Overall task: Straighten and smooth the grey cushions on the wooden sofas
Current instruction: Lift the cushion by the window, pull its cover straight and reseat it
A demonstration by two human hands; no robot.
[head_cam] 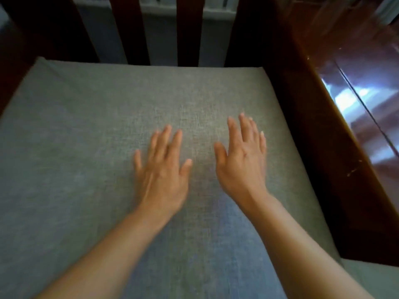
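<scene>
Here both hands lie palm-down on the grey cushion (86, 126), which fills the seat of the dark wooden sofa (302, 147) from its slatted back to its right arm. The left hand (163, 169) rests near the cushion's middle, fingers straight and spread, grasping nothing. The right hand (240, 160) sits just beside it toward the right edge, fingers likewise released.

grey woven cushion (86, 126), dark reddish-brown sofa frame (302, 126)
</scene>
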